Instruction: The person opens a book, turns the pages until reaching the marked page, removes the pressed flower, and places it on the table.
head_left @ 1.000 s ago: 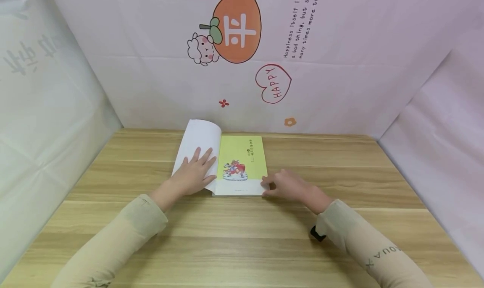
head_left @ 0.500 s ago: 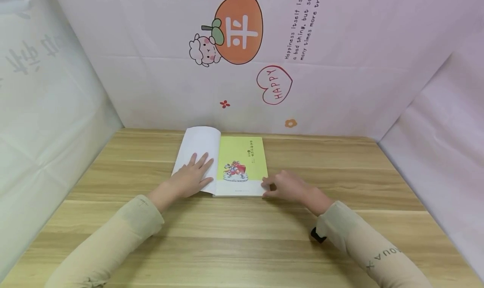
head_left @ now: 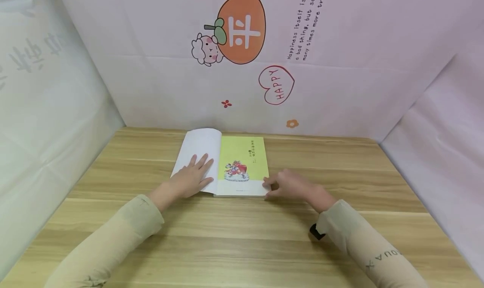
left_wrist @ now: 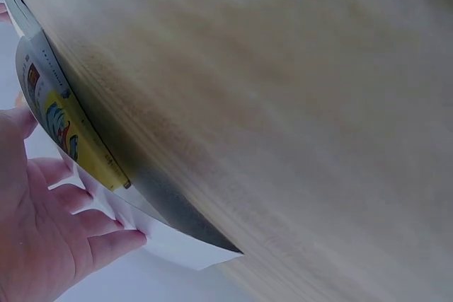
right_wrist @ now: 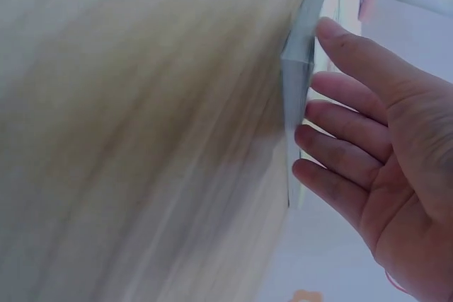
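An opened book [head_left: 242, 162] lies on the wooden table, its yellow and white title page facing up. Its white turned-back cover [head_left: 200, 143] slopes to the left, and the left wrist view shows a gap between that cover [left_wrist: 78, 125] and the tabletop. My left hand [head_left: 189, 179] presses on the white inner side with its fingers spread. At the book's lower right corner is my right hand [head_left: 289, 184]. In the right wrist view, the thumb and loosely bent fingers of the right hand [right_wrist: 382, 132] touch the book's edge [right_wrist: 301, 61] without wrapping round it.
The wooden table [head_left: 234, 246] stretches in front of the book and to both sides. A white printed cloth [head_left: 162, 82] hangs close behind the book, and further white cloths stand at left and right. A black band [head_left: 316, 232] shows beneath the right sleeve.
The turned-back cover has come down lower on the left, with my left hand pressing it and moving slightly down. My right hand has stayed at the book's corner.
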The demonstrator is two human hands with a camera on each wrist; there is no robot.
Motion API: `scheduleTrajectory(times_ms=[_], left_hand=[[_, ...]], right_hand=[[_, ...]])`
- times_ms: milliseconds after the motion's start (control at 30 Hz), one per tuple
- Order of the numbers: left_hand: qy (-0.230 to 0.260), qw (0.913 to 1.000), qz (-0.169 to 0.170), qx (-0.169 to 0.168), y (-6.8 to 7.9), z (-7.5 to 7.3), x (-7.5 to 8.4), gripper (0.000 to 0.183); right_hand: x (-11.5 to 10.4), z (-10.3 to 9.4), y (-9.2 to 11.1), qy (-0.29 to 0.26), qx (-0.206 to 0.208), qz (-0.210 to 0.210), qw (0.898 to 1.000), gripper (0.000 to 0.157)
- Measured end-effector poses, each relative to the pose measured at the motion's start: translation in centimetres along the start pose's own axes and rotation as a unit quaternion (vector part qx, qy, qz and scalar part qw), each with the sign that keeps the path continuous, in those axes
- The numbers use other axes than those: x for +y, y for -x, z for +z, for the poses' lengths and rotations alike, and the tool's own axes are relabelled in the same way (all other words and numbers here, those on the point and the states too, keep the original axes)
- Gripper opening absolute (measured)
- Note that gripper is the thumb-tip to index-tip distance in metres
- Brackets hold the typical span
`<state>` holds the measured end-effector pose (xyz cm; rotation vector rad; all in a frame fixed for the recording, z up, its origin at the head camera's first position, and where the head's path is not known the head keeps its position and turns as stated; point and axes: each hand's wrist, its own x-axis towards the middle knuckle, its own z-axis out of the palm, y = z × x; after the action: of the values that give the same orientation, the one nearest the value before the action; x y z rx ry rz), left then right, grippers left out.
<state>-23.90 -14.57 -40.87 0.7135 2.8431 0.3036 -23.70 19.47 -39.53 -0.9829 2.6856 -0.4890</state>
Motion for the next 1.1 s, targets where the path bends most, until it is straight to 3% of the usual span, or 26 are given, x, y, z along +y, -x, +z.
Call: scheduleTrajectory(times_ms=[633,1100], left_hand=[[0.024,0.9995,-0.009,-0.016,0.23,-0.13,-0.32,0.068],[0.028,0.9995,-0.008,-0.015,0.11,0.03,-0.48,0.068]], right_hand=[[-0.69,-0.8,-0.26,0.001,-0.038,0.034,0.999,0.043],[-0.32,-0.99,-0.45,-0.002,-0.047,0.005,0.999,0.032]])
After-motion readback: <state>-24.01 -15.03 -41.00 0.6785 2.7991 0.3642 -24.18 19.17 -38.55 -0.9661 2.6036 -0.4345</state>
